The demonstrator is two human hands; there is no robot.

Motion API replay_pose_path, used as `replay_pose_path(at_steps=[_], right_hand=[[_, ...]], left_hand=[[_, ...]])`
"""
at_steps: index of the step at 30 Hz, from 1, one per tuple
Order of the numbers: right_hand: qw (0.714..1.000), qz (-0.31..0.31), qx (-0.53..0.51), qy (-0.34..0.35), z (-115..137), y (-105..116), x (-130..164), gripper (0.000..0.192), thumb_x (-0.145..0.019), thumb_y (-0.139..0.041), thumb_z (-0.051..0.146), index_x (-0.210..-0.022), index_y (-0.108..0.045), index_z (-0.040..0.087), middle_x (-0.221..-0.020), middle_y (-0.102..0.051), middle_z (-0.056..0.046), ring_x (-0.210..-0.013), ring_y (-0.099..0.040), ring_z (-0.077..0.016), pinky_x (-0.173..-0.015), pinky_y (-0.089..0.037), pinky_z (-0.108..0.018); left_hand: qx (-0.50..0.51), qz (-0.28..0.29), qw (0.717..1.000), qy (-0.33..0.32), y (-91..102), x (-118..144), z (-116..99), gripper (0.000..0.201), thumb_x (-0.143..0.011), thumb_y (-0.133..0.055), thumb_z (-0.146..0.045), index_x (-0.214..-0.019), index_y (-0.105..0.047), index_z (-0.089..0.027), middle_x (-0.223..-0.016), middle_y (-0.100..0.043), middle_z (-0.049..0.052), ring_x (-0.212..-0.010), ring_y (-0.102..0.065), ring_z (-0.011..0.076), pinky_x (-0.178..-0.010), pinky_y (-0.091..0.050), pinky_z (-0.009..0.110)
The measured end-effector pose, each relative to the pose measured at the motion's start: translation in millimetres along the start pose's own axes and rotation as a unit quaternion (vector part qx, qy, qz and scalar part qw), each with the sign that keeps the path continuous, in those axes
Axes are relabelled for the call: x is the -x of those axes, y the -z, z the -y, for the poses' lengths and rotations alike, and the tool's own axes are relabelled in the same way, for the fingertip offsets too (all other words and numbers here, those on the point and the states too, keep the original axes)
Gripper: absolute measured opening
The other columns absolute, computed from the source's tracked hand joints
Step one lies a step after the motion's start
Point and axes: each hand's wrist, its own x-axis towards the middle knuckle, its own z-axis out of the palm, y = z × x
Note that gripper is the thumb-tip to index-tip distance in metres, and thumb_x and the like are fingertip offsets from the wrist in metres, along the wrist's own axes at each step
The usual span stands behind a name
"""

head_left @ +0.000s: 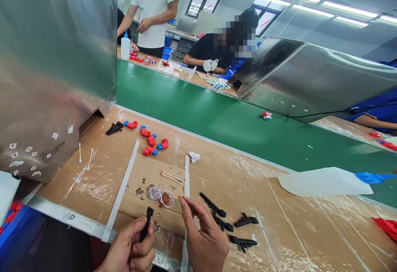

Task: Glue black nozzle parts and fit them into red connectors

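Observation:
Close to the table's front edge, my left hand [132, 245] is closed around a small black plastic part [146, 223], its blocky end pointing up. My right hand [203, 232] pinches a thin cotton swab [175, 198], whose far end dips into a small clear cup [167, 198] with reddish-brown liquid. Touching that cup on its left is a second clear cup or lid [153, 192]. Two used swabs [171, 177] lie behind the cups on a cardboard piece [133, 199]. Right of my right hand lie several black plastic parts [243, 243].
Several red-and-blue pieces [150, 151] and more black parts [114, 128] lie farther back, near crumpled tissue [194, 157]. A metal panel [58, 77] stands at left. Beyond runs a green conveyor belt [198, 102], with people behind it. A white bottle [325, 181] lies at right.

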Motion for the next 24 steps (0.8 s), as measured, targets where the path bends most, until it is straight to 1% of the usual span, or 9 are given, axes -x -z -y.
replay_pose_path(at_steps=[4,7,12,15,18,20,22,24], right_hand=[[0.999,-0.016,-0.031,-0.027,-3,0,8,0.012,-0.086,-0.069,0.024,-0.098,-0.071,0.021,-0.093,-0.073,-0.001,-0.082,-0.066,-0.0119,-0.076,-0.051,-0.019],[0.998,-0.033,-0.052,-0.024,-4,-1,12,0.012,-0.085,-0.069,0.024,-0.097,-0.071,0.02,-0.09,-0.072,-0.003,-0.08,-0.067,-0.0137,-0.072,-0.052,-0.022],[0.998,-0.042,-0.024,-0.033,-7,-3,12,0.015,-0.085,-0.069,0.03,-0.094,-0.073,0.018,-0.089,-0.074,-0.007,-0.077,-0.067,-0.017,-0.07,-0.055,-0.027],[0.998,-0.047,-0.036,-0.03,-3,-4,11,0.013,-0.085,-0.069,0.028,-0.093,-0.072,0.018,-0.088,-0.073,-0.006,-0.076,-0.067,-0.0166,-0.069,-0.055,-0.027],[0.995,-0.074,-0.072,-0.012,6,-5,12,0.01,-0.083,-0.071,0.018,-0.093,-0.071,0.02,-0.086,-0.072,-0.004,-0.076,-0.066,-0.0147,-0.068,-0.055,-0.024],[0.993,-0.077,-0.084,0.013,11,-4,14,0.017,-0.082,-0.07,0.012,-0.095,-0.071,0.022,-0.086,-0.072,-0.003,-0.076,-0.067,-0.0142,-0.068,-0.056,-0.023],[0.993,-0.048,-0.09,0.053,13,-1,16,0.025,-0.081,-0.068,0.007,-0.101,-0.07,0.022,-0.087,-0.073,-0.004,-0.077,-0.069,-0.0148,-0.068,-0.058,-0.023],[0.99,0.004,-0.096,0.103,12,2,16,0.033,-0.08,-0.067,0.005,-0.108,-0.068,0.022,-0.089,-0.074,-0.004,-0.078,-0.071,-0.0157,-0.067,-0.06,-0.023]], left_hand=[[-0.003,0.008,1.0,-0.002,-0.1,-1,0,0.036,-0.076,-0.075,-0.049,-0.078,-0.056,-0.019,-0.043,-0.029,-0.013,-0.031,-0.012,0.0011,-0.032,-0.014,0.013],[-0.006,0.013,1.0,-0.004,0.0,-1,1,0.037,-0.077,-0.074,-0.051,-0.078,-0.056,-0.019,-0.042,-0.029,-0.013,-0.03,-0.012,0.0013,-0.032,-0.013,0.013],[-0.006,0.003,1.0,-0.008,-1.0,-2,1,0.036,-0.077,-0.074,-0.049,-0.079,-0.056,-0.019,-0.043,-0.03,-0.013,-0.03,-0.013,0.0013,-0.033,-0.014,0.014],[-0.007,0.012,1.0,-0.009,1.2,-3,2,0.036,-0.078,-0.074,-0.05,-0.079,-0.056,-0.019,-0.042,-0.029,-0.013,-0.03,-0.013,0.0014,-0.033,-0.014,0.014],[0.001,0.02,1.0,-0.017,7.7,-4,5,0.036,-0.079,-0.072,-0.052,-0.08,-0.058,-0.019,-0.042,-0.03,-0.013,-0.029,-0.013,0.0014,-0.032,-0.014,0.014],[0.011,0.016,1.0,-0.02,12.8,-6,7,0.036,-0.08,-0.071,-0.052,-0.081,-0.058,-0.018,-0.043,-0.031,-0.013,-0.029,-0.013,0.0014,-0.032,-0.013,0.014],[0.016,0.015,1.0,-0.021,16.5,-6,10,0.036,-0.08,-0.071,-0.052,-0.082,-0.058,-0.018,-0.043,-0.031,-0.013,-0.029,-0.013,0.0014,-0.032,-0.013,0.014],[0.013,0.021,0.999,-0.024,18.0,-6,11,0.036,-0.08,-0.071,-0.052,-0.082,-0.058,-0.018,-0.042,-0.031,-0.013,-0.028,-0.013,0.0014,-0.031,-0.013,0.014]])
